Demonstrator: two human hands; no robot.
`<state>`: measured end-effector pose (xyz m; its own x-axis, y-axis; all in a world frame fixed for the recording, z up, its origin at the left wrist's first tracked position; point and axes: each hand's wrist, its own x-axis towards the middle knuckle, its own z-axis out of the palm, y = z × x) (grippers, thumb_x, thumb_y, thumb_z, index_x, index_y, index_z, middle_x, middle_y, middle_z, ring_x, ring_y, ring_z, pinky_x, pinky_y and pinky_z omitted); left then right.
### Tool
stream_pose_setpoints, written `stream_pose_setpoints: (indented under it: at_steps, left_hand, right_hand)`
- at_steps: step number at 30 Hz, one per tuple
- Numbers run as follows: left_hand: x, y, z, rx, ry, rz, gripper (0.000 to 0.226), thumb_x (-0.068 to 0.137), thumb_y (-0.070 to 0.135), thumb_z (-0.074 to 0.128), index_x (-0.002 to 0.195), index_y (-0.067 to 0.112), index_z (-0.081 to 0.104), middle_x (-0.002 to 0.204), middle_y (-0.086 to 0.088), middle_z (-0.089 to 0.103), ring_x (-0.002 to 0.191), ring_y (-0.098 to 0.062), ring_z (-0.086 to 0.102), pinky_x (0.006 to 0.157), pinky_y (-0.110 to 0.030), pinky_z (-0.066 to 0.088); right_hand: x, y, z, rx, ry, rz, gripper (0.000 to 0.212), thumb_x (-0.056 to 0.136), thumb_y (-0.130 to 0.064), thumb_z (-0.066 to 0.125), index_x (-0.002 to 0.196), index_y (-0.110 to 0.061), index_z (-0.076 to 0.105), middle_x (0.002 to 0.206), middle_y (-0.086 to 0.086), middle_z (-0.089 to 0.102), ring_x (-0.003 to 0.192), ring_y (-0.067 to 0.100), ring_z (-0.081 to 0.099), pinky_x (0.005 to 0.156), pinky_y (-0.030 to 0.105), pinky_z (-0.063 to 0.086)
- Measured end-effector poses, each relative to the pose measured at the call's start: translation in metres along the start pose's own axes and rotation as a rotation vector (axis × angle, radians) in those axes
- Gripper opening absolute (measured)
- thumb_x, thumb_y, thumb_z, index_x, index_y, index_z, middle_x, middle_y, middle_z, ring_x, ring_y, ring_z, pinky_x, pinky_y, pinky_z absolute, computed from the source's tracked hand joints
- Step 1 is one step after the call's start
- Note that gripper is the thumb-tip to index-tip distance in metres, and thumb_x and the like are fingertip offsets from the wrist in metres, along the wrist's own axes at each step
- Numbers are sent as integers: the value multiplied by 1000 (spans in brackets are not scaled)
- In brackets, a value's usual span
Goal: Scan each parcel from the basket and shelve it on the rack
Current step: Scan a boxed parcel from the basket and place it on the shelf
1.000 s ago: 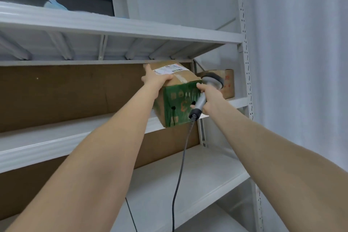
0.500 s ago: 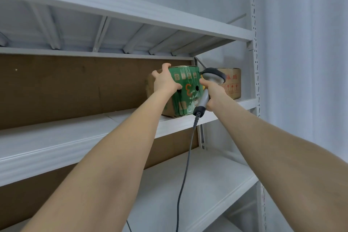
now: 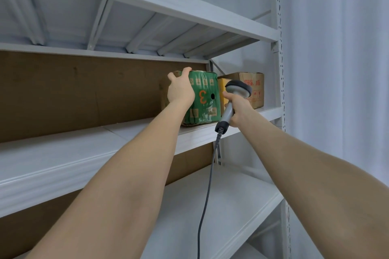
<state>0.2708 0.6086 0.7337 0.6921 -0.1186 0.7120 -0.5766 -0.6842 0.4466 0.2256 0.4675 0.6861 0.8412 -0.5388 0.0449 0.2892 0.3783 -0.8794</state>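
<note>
Both arms are reaching up to the rack's shelf, where the green parcel is sitting.

The left arm is extending almost straight. The left hand is laying its palm on the parcel's front face, fingers hooking over the top edge and thumb spreading left. The parcel is resting flat near the shelf's front edge, toward the right end, just beside a yellow box, with a brown carton further right. The right hand is wrapping closed round the scanner handle, head uppermost, with its cable hanging down.
</note>
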Motion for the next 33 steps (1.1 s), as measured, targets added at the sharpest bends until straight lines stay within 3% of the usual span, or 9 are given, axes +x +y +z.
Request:
stream_pose_setpoints:
  at_steps: [3,5,10,17,20,25,28,31,33]
  left_hand:
    - [-2,-4,8,81,-18,47,67,91,-6,37,145,35,35,156,-17,9,106,-36,54,70,-33,44]
    - [-1,-7,12,130,-51,49,72,92,-9,33,147,37,30,159,-17,3,116,-37,51,73,-33,44]
    - [4,-10,21,183,-144,37,85,88,-18,33,151,38,22,159,-18,-4,115,-34,53,66,-30,45]
    - [5,-14,37,183,-245,-14,84,88,-15,42,153,33,16,158,-19,-10,113,-36,55,71,-32,50]
    - [6,-16,39,179,-268,-31,83,89,-13,43,153,32,16,158,-19,-11,115,-36,54,77,-34,53]
    - [4,-15,33,172,-265,-61,78,88,-10,47,151,28,22,158,-18,-5,117,-37,52,83,-37,52]
    - [0,-6,32,204,-182,-46,62,90,5,56,144,26,34,151,-16,14,114,-33,49,78,-36,49]
    - [-6,8,37,252,-64,15,50,89,18,64,134,20,44,141,-13,27,119,-29,42,75,-35,46]
    - [-13,23,44,242,-64,42,52,88,20,65,135,18,44,141,-13,29,122,-28,41,82,-36,48]
  right_hand:
    - [6,5,2,8,-9,6,62,83,-23,76,135,-11,44,88,5,49,76,21,51,72,40,48]
    - [10,8,3,15,-8,3,62,84,-22,75,135,-11,43,96,6,53,86,25,55,82,45,50]
    - [19,10,0,15,15,26,47,85,-21,74,119,-12,42,126,13,55,115,32,54,101,56,44]
    - [25,11,-6,18,42,30,62,85,-20,73,135,-15,38,113,10,53,97,31,52,98,56,46]
    - [24,12,-7,11,46,28,60,86,-20,73,134,-14,38,111,11,52,92,32,52,86,56,49]
    - [18,13,-9,18,32,29,60,86,-20,73,135,-14,39,117,12,53,88,33,53,74,54,49]
    - [11,13,-16,21,25,26,55,86,-20,73,132,-13,42,122,12,55,94,32,55,72,51,50]
    - [2,11,-29,45,-7,21,32,89,-17,69,115,-12,51,124,10,58,103,30,60,83,50,51]
    - [-6,10,-42,63,-23,15,16,91,-15,66,102,-11,56,118,10,62,103,29,65,89,48,52]
